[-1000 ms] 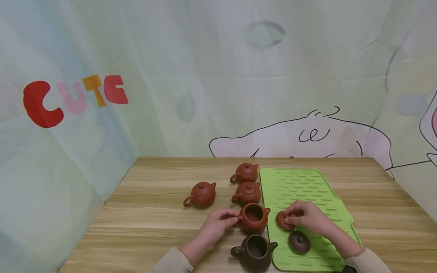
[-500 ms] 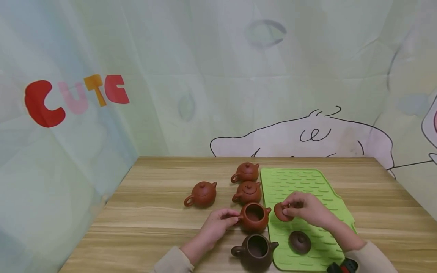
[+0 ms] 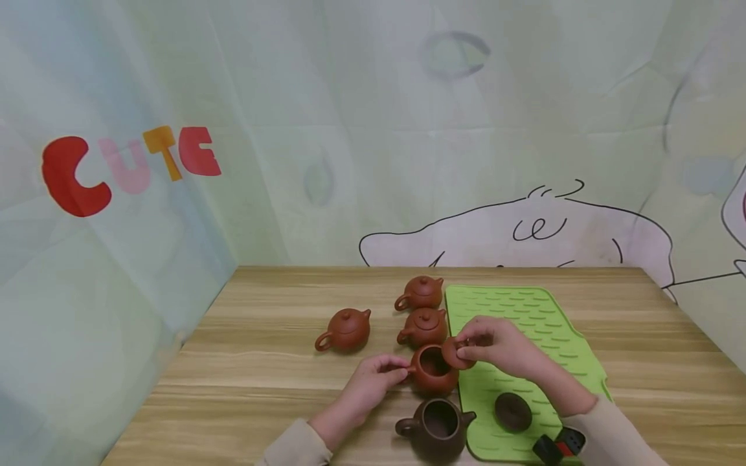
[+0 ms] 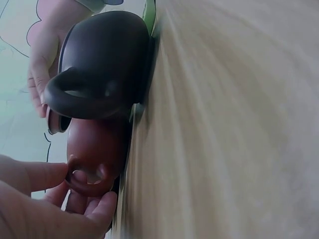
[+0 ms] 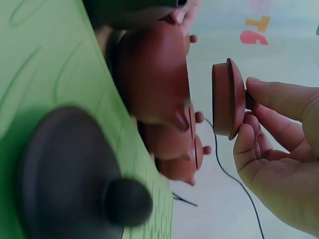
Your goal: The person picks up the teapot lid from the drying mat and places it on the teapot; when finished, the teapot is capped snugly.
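Observation:
An open reddish-brown teapot [image 3: 430, 383] stands at the left edge of the green mat, its spout side toward the mat. My left hand [image 3: 368, 383] pinches its handle [image 4: 89, 186] between thumb and fingers. Over the right side of its opening, my right hand [image 3: 500, 346] holds a reddish-brown teapot lid [image 5: 229, 99] by the knob, raised and slightly tilted. Just in front stands a dark brown teapot [image 3: 436, 440] without a lid, its inside showing. The matching dark lid [image 3: 513, 412] lies on the mat, knob up, below my right forearm.
Two lidded reddish teapots, one nearer [image 3: 423, 327] and one farther [image 3: 422, 293], stand in line behind the open one. Another lidded teapot [image 3: 346, 330] sits to the left. The green mat [image 3: 524, 310] covers the table's right middle; a printed cloth [image 3: 291, 162] hangs behind the table.
My right hand has lifted the reddish lid off the mat and carried it left and away from me, to over the open teapot. My left hand has kept its hold on the handle.

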A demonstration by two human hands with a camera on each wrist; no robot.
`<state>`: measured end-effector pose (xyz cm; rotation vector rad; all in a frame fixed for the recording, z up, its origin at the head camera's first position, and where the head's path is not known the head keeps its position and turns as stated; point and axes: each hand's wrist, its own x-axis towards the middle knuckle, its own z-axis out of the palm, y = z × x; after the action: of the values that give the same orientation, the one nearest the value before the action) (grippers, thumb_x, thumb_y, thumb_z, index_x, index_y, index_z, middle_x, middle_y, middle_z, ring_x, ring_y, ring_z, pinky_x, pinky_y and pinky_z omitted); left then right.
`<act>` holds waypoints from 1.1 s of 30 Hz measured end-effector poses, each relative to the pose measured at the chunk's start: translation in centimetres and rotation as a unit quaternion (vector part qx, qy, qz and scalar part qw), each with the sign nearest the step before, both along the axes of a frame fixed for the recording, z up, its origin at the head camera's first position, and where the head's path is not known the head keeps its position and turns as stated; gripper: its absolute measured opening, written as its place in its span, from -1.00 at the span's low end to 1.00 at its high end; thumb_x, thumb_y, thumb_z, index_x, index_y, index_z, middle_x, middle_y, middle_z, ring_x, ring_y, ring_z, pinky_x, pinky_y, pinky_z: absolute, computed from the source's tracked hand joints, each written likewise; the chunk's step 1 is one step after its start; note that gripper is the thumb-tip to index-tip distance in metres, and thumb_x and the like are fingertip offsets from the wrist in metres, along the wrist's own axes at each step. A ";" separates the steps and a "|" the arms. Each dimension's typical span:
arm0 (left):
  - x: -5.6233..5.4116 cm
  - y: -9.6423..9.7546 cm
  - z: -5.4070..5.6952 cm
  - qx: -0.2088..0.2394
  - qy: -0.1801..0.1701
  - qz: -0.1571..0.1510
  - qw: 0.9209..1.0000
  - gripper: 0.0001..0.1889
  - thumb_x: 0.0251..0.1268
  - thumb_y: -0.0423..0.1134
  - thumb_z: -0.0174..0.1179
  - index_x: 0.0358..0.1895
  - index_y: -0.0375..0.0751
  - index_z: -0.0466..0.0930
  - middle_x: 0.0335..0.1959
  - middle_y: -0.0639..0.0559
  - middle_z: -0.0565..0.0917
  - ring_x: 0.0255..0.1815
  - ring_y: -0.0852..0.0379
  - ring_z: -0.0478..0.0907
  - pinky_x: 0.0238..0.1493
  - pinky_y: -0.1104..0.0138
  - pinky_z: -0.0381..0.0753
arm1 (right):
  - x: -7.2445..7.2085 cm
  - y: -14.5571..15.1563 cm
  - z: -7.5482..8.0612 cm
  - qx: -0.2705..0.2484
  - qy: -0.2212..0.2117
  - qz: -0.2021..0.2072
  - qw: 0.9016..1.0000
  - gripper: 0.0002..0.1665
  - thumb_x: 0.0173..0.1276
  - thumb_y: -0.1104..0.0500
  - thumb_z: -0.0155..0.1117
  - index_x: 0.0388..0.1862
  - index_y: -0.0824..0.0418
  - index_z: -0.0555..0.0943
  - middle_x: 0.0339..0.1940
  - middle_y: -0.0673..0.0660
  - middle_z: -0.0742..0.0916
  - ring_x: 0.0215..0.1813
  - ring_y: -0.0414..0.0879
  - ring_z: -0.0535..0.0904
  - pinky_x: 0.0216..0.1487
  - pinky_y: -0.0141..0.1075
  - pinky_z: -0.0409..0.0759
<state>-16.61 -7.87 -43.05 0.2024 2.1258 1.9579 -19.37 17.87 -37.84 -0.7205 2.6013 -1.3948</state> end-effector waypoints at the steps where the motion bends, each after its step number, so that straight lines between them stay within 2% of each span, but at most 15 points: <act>1: 0.0 0.0 0.0 -0.001 -0.001 0.000 1.000 -0.77 0.28 -0.43 0.16 -0.07 -0.53 0.59 -0.18 -0.07 0.68 -0.21 0.24 0.53 -0.15 0.32 0.54 | -0.1 -0.3 0.0 0.000 0.002 0.003 1.000 -0.80 0.22 0.17 0.40 -0.19 0.21 0.70 -0.26 0.08 0.69 -0.27 -0.21 0.57 -0.27 -0.34 0.57; 14: -0.1 -0.1 0.1 -0.008 -0.007 0.001 1.000 -0.77 0.28 -0.41 0.18 -0.06 -0.51 0.60 -0.16 -0.06 0.68 -0.22 0.25 0.52 -0.17 0.33 0.52 | -0.5 -2.9 -0.5 -0.015 0.003 0.026 1.000 -0.79 0.22 0.18 0.40 -0.18 0.23 0.71 -0.20 0.09 0.70 -0.22 -0.21 0.56 -0.24 -0.35 0.56; 24: -0.1 -0.1 0.0 -0.012 -0.012 0.003 1.000 -0.76 0.28 -0.40 0.19 -0.07 -0.50 0.60 -0.15 -0.06 0.68 -0.23 0.25 0.52 -0.16 0.33 0.53 | -0.6 -3.5 -1.1 -0.022 -0.011 0.033 0.999 -0.80 0.20 0.20 0.41 -0.20 0.24 0.71 -0.21 0.09 0.70 -0.18 -0.16 0.54 -0.21 -0.35 0.53; 33: -0.2 0.0 -0.1 -0.010 -0.012 0.005 1.000 -0.76 0.27 -0.40 0.19 -0.07 -0.51 0.61 -0.16 -0.06 0.68 -0.23 0.24 0.52 -0.18 0.32 0.53 | -0.8 -3.4 -1.5 -0.017 -0.012 0.030 0.999 -0.82 0.20 0.20 0.41 -0.21 0.23 0.71 -0.24 0.07 0.70 -0.21 -0.19 0.53 -0.23 -0.36 0.52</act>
<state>-16.76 -7.89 -43.16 0.1658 2.1348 1.9334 -20.18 14.51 -39.34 -0.7755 2.5210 -1.4245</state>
